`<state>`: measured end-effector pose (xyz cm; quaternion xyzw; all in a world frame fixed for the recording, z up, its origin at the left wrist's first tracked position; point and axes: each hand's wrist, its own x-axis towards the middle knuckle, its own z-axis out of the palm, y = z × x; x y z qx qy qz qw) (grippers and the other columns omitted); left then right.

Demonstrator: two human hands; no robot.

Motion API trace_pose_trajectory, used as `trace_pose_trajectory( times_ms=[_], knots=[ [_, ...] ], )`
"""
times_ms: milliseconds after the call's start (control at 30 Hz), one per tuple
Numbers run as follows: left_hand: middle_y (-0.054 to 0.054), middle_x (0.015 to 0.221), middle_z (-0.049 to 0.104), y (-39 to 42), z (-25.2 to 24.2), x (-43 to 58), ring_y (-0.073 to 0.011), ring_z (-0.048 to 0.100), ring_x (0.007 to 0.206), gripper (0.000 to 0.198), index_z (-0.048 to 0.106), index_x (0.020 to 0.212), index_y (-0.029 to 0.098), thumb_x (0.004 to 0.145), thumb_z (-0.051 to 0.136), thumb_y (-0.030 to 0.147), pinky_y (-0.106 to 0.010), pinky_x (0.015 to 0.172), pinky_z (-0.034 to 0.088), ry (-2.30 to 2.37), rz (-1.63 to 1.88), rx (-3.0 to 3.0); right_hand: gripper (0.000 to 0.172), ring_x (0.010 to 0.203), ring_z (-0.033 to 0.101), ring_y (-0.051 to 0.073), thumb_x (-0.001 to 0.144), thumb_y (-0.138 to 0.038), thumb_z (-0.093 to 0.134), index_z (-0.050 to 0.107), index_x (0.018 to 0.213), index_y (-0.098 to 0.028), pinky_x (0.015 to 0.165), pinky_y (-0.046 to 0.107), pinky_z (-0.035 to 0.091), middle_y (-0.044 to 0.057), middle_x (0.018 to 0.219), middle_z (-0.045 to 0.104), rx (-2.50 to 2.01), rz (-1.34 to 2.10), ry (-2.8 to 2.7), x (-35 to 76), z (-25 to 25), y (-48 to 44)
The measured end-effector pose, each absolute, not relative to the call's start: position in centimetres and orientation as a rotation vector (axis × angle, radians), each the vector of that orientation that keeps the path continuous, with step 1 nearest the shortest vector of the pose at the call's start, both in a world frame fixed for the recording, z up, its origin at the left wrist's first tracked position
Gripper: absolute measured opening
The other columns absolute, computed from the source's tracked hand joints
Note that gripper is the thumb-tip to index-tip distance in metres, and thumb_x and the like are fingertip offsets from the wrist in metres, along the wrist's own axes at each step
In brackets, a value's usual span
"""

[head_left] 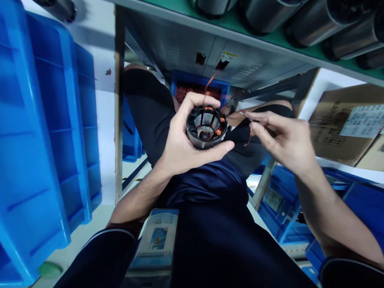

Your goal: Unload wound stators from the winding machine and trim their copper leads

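My left hand (pixel 183 146) is wrapped round a round black motor stator (pixel 204 142), whose open end faces up towards me. Orange copper windings (pixel 220 127) show on the stator's right side, and loose copper wire (pixel 211 82) rises from its far edge. Just right of the stator, my right hand (pixel 283 138) is closed in a pinch. A thin, pale-tipped tool (pixel 242 114) sticks out between its thumb and forefinger; its exact kind is hidden. Below those fingertips dangles a short strand of copper wire (pixel 249 138).
Below my hands, a blue bin (pixel 225 86) holds copper wire scraps. Metal cylinders (pixel 267 16) line a green-topped shelf (pixel 180 10) ahead. Stacked blue crates (pixel 39 132) stand on the left; a cardboard box (pixel 333 120) and more blue bins (pixel 279 200) are on the right.
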<state>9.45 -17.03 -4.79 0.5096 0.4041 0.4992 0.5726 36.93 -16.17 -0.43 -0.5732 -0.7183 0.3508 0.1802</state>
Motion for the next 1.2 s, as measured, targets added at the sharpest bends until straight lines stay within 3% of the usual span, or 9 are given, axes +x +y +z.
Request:
trace_pose_trajectory(
  times_ms=[100,167,467,667,800,933,1033,1133,1200],
  knots=[
    [-0.005,0.113,0.078,-16.5,-4.3,10.0,-0.0269,0.083,0.097,0.068,0.068,0.126,0.029,0.074,0.109,0.045,-0.046,0.09,0.073,0.861,1.138,1.186,0.042,0.082,0.084,0.021,0.104,-0.021,0.081,0.085,0.141,-0.041,0.07,0.037,0.066,-0.002,0.11,0.09,-1.501,1.048,-2.043,35.9,5.5,-18.2],
    [-0.003,0.108,0.078,-16.1,-4.1,10.4,-0.0262,0.083,0.093,0.069,0.069,0.123,0.032,0.069,0.111,0.043,-0.043,0.084,0.072,0.786,1.142,1.213,0.049,0.082,0.082,0.02,0.103,-0.013,0.08,0.083,0.143,-0.041,0.063,0.036,0.063,-0.002,0.112,0.089,-1.463,1.103,-2.058,35.3,8.3,-19.1],
    [-0.002,0.107,0.079,-16.3,-3.2,11.1,-0.021,0.081,0.081,0.059,0.07,0.122,0.029,0.075,0.106,0.027,-0.035,0.07,0.068,0.6,1.142,1.243,0.038,0.069,0.071,0.013,0.108,-0.014,0.077,0.08,0.141,-0.032,0.056,0.03,0.054,-0.001,0.096,0.081,-1.357,1.075,-2.262,35.3,10.0,-19.6],
    [-0.002,0.107,0.076,-16.9,-3.1,10.6,-0.0232,0.08,0.087,0.066,0.07,0.121,0.028,0.071,0.111,0.04,-0.039,0.078,0.066,0.651,1.093,1.286,0.026,0.068,0.071,0.015,0.111,-0.017,0.071,0.078,0.133,-0.029,0.055,0.034,0.049,0.0,0.094,0.08,-1.364,1.047,-2.387,35.0,10.6,-19.6],
    [-0.002,0.109,0.073,-17.6,-3.2,10.7,-0.0218,0.076,0.092,0.066,0.07,0.118,0.025,0.072,0.111,0.049,-0.038,0.082,0.063,0.734,1.063,1.29,0.013,0.057,0.059,0.012,0.113,-0.016,0.067,0.075,0.108,-0.025,0.054,0.033,0.044,-0.002,0.08,0.072,-1.359,1.038,-2.43,34.5,10.7,-19.4],
    [-0.004,0.109,0.072,-18.4,-3.2,10.7,-0.0201,0.072,0.093,0.072,0.072,0.115,0.022,0.065,0.114,0.052,-0.036,0.08,0.061,0.744,1.006,1.19,0.022,0.057,0.053,0.008,0.112,-0.015,0.066,0.068,0.092,-0.022,0.057,0.027,0.044,-0.005,0.07,0.057,-1.335,1.14,-2.359,33.7,9.8,-19.1],
    [-0.004,0.107,0.073,-18.4,-3.2,10.5,-0.0186,0.073,0.091,0.072,0.071,0.115,0.022,0.065,0.114,0.05,-0.034,0.079,0.061,0.744,0.986,1.106,0.017,0.052,0.047,0.007,0.112,-0.018,0.068,0.068,0.095,-0.022,0.054,0.025,0.043,-0.006,0.072,0.06,-1.367,1.256,-2.179,33.1,8.1,-19.7],
    [-0.001,0.103,0.074,-17.9,-3.1,10.3,-0.0167,0.074,0.085,0.067,0.068,0.116,0.023,0.071,0.112,0.044,-0.034,0.076,0.061,0.704,0.984,1.073,0.01,0.058,0.063,0.008,0.109,-0.021,0.075,0.067,0.109,-0.027,0.056,0.023,0.048,-0.006,0.08,0.071,-1.349,1.423,-1.808,32.5,5.8,-20.8],
    [0.0,0.102,0.074,-17.4,-3.1,10.3,-0.0164,0.073,0.083,0.067,0.066,0.117,0.024,0.073,0.111,0.046,-0.034,0.074,0.06,0.697,0.97,1.063,0.031,0.059,0.065,0.01,0.109,-0.021,0.077,0.064,0.135,-0.033,0.055,0.024,0.048,-0.009,0.08,0.069,-1.337,1.525,-1.57,32.1,4.7,-21.3]
  ],
)
